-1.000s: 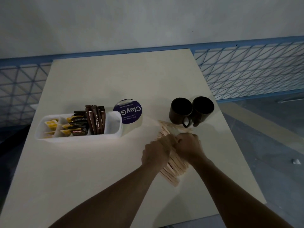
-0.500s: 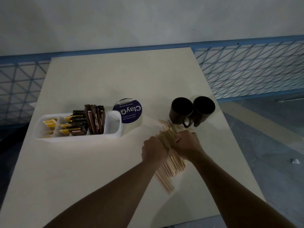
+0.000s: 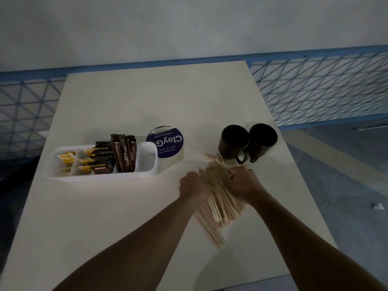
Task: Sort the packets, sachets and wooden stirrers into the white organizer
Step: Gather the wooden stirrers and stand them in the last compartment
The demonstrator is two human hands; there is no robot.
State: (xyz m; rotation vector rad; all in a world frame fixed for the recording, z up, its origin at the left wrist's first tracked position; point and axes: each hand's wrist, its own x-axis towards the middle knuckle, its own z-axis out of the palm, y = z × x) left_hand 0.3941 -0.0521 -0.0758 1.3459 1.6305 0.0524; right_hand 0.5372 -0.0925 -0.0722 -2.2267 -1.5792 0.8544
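A thick bundle of wooden stirrers is squeezed between my left hand and my right hand, tilted up off the table. A few stirrers stick out below, and a couple of loose stirrers lie near the mugs. The white organizer stands to the left. It holds yellow sachets, black packets and brown stick packets. Its right compartment looks bare.
A round tub with a purple label stands behind the organizer's right end. Two dark mugs stand just beyond my right hand. Blue mesh fencing borders the table on both sides, and the table's edge runs close on the right.
Both hands have gathered the stirrers from a flat pile into a tight bundle and raised its far end off the table.
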